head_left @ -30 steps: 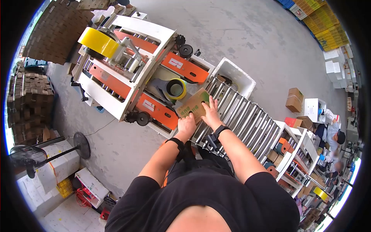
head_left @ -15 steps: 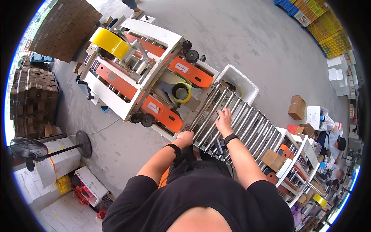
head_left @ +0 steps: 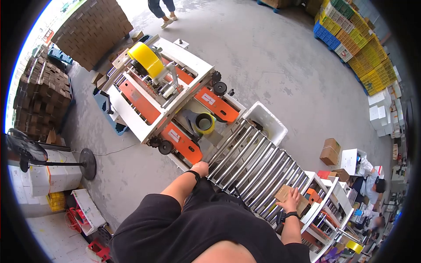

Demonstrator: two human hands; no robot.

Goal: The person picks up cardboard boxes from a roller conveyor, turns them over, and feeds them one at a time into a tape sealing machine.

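My left hand (head_left: 201, 168) is closed at the near corner where the orange-sided tape machine (head_left: 188, 151) meets the roller conveyor (head_left: 252, 162). What its fingers hold, if anything, is hidden. Farther right, my right hand (head_left: 288, 201) lies on a small brown cardboard box (head_left: 284, 193), its fingers spread over the top. That box sits at the conveyor's right end, against a second white-framed machine (head_left: 322, 206) with orange parts. A roll of yellow-edged tape (head_left: 204, 123) stands in the first machine's bed, and a big yellow tape roll (head_left: 146, 59) is mounted above.
Beyond the conveyor stands a white foam bin (head_left: 274, 125). A black fan (head_left: 87, 163) with a cable is on the floor at left. Stacked cartons (head_left: 92, 33), yellow crates (head_left: 375, 72) and a cardboard carton (head_left: 330, 151) stand around. People are at far right; another person's legs (head_left: 161, 11) show at top.
My right hand has moved right from above the rollers onto the cardboard box. My left hand stays near the machine's corner. The camera view has shifted, showing more of the person at the top.
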